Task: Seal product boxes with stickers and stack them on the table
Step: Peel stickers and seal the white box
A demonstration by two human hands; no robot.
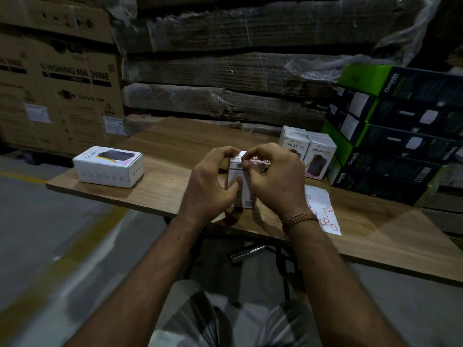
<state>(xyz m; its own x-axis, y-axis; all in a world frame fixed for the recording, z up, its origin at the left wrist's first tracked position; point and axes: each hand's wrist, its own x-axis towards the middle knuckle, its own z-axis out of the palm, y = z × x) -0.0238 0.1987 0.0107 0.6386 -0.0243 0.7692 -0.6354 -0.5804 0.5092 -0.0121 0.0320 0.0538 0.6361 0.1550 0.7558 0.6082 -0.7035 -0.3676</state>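
Between my hands stands the small white cardboard product box (240, 189): left hand (213, 181) grips its side, right hand (273, 176) pinches the red-printed sticker (260, 160) on top. I fear crooked sticking if it slips. Beyond my left hand lies another white box (109, 166).

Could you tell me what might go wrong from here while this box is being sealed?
The box stands on end near the table edge, so pressing on its top could tip it off. The right hand pinches the sticker at the top edge while the left hand steadies the box; the sticker could go on crooked. The sticker sheet overhangs the edge and might slide off.
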